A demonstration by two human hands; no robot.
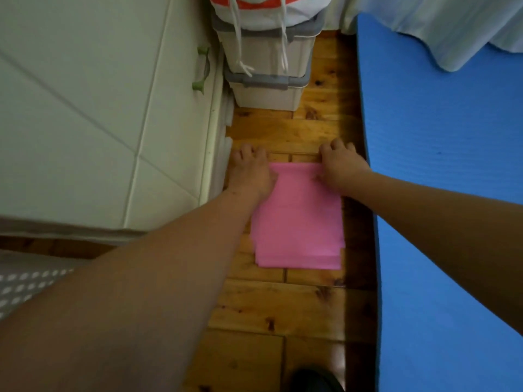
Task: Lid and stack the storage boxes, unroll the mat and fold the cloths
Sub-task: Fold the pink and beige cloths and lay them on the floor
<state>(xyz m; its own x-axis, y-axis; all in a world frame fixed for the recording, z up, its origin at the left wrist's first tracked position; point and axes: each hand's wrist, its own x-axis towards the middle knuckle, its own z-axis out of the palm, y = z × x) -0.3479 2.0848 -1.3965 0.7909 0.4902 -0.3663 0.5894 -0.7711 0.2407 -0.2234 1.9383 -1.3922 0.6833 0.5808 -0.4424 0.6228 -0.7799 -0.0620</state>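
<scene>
Gripping far corners of the pink cloth [300, 222]: left hand [250, 172], right hand [341, 168], fingers curled. Beyond the cloth stand stacked storage boxes [266, 93]; blue mat [438, 171] right of it, cabinet [85, 108] left.

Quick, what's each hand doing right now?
Left hand: fingers curled at the far left corner of the pink cloth, apparently gripping it.
Right hand: pinching the far right corner.
</scene>
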